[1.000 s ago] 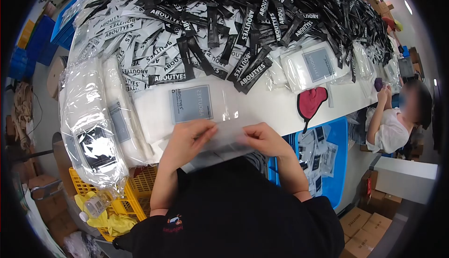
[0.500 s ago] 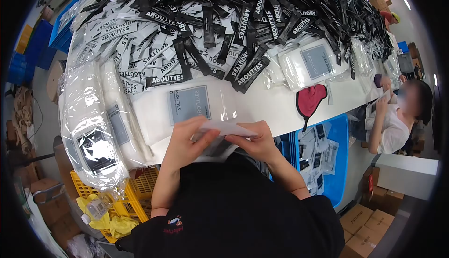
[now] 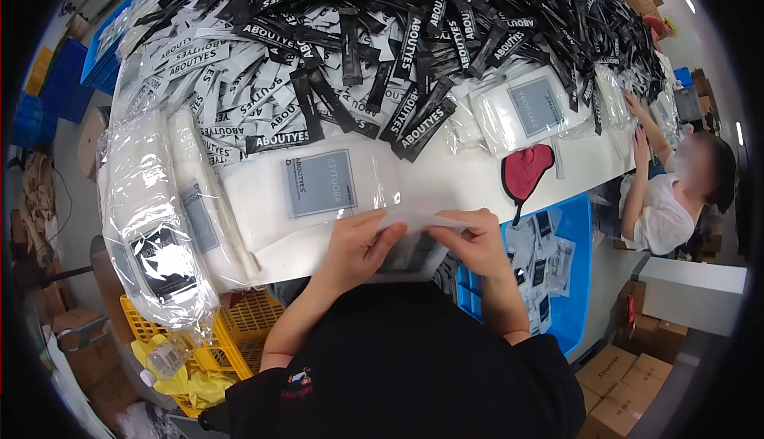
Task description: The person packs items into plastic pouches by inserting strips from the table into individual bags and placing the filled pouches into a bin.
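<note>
Between my two hands is a frosted plastic bag [image 3: 410,254] with a dark printed panel, held just in front of my body at the table edge. My left hand [image 3: 356,246] pinches its upper left edge, thumb on top. My right hand [image 3: 475,244] grips the upper right edge between thumb and fingers. Whatever the bag contains is hidden. Beyond my hands lies a stack of clear bags with a grey-blue label [image 3: 320,183]. Past that spreads a heap of black stick packets [image 3: 350,45] and white stick packets [image 3: 195,58], many printed ABOUTYES.
Wrapped bag bundles [image 3: 143,176] line the table's left end. A dark red face mask [image 3: 527,172] lies near the front edge. Below stand a blue bin [image 3: 574,280] with filled pouches and a yellow crate [image 3: 247,339]. Another person [image 3: 668,200] works at the right.
Both my hands have shifted right with the bag, and more of its dark panel shows. The other person's hands have reached forward onto the table.
</note>
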### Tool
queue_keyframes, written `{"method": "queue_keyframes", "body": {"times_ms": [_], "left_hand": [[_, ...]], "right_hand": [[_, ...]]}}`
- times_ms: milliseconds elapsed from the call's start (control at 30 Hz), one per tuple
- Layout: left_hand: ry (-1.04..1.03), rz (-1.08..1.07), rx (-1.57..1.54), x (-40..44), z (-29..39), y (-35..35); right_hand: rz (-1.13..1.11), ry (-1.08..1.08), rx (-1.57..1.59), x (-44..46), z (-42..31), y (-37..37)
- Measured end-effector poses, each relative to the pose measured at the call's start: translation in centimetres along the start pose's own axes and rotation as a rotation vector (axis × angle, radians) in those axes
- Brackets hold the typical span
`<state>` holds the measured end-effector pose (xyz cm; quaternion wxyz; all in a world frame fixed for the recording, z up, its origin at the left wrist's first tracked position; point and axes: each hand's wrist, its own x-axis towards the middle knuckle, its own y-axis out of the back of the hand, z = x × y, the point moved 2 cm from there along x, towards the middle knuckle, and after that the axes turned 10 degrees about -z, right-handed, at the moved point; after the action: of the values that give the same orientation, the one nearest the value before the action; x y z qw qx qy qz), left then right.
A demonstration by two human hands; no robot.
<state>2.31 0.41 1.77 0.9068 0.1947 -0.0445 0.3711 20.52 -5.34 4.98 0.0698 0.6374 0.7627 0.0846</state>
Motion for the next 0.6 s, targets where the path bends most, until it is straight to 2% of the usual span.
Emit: {"method": "queue_keyframes", "body": {"times_ms": [33, 133, 200, 267, 333, 400, 433, 467, 500, 567, 600], "left_hand": [[0.004, -0.032, -0.031, 0.2, 0.1, 0.1], [-0.065, -0.148, -0.036, 0.6, 0.4, -0.1], [-0.027, -0.061, 0.001, 0.5, 0.5, 0.6], [-0.006, -0.004, -0.031, 0.2, 0.4, 1.2], [-0.006, 0.036, -0.129, 0.3, 0.4, 1.8], [-0.082, -0.016, -0.79, 0.1, 3.1, 2.2], [-0.207, -0.072, -1.296, 0.1, 6.6, 2.5], [-0.358, -0.187, -1.544, 0.4, 9.2, 2.7], [-0.483, -0.341, -1.787, 0.6, 11.7, 2.9], [-0.578, -0.614, -1.795, -0.3, 14.0, 3.3], [-0.677, -0.567, -1.881, 0.0, 15.0, 2.5]], "right_hand": [[-0.021, -0.016, 0.037, -0.4, 0.2, 0.7], [-0.054, -0.032, -0.232, -1.1, -1.0, 3.0], [-0.104, -0.214, -0.409, -3.3, -2.5, 6.9], [-0.249, -0.514, -0.66, -5.2, -3.8, 9.4], [-0.243, -0.381, -0.791, -4.3, -5.0, 8.8], [-0.256, -0.29, -0.808, -2.7, -4.8, 7.8], [-0.274, -0.267, -0.762, -1.2, -3.7, 7.4], [-0.294, -0.247, -0.711, 0.2, -2.3, 6.7], [-0.206, -0.1, -0.751, 1.9, -0.5, 5.9], [-0.081, 0.144, -0.916, 5.8, 2.0, 3.9], [-0.041, 0.248, -1.051, 7.6, 2.6, 3.4]]}}
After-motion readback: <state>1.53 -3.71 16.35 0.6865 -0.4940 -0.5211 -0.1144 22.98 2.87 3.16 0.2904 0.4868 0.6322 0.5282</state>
